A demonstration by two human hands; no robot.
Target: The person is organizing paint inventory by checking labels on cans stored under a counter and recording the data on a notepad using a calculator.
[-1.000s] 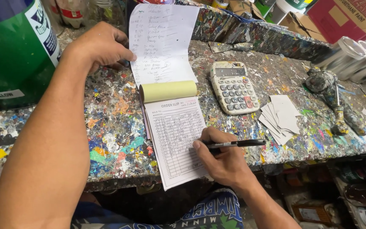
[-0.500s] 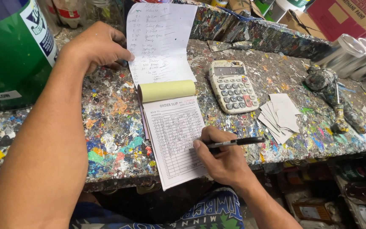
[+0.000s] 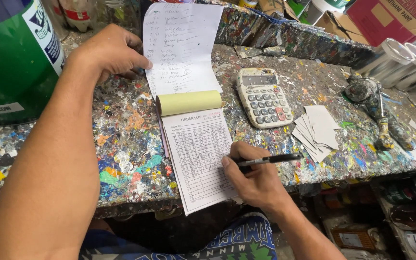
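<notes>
Both hands worked the paper: the right hand (image 3: 253, 175) gripped a black pen (image 3: 268, 159), its tip on the slip (image 3: 198, 156) at the worktop's (image 3: 126, 139) near edge, barely shifted from a second earlier, so writing continued. The left hand (image 3: 109, 53), fingers curled, pinned the handwritten list (image 3: 181, 45). A green can (image 3: 10, 58) with a white label stood left; a red carton (image 3: 400, 17) sat far right, beyond the calculator (image 3: 264, 97).

My left hand (image 3: 111, 53) is stretched far forward, arm straight, fingers curled down and pressing flat; my right hand (image 3: 251, 175) sits close in, wrist bent, fingers pinched in a writing grip.
</notes>
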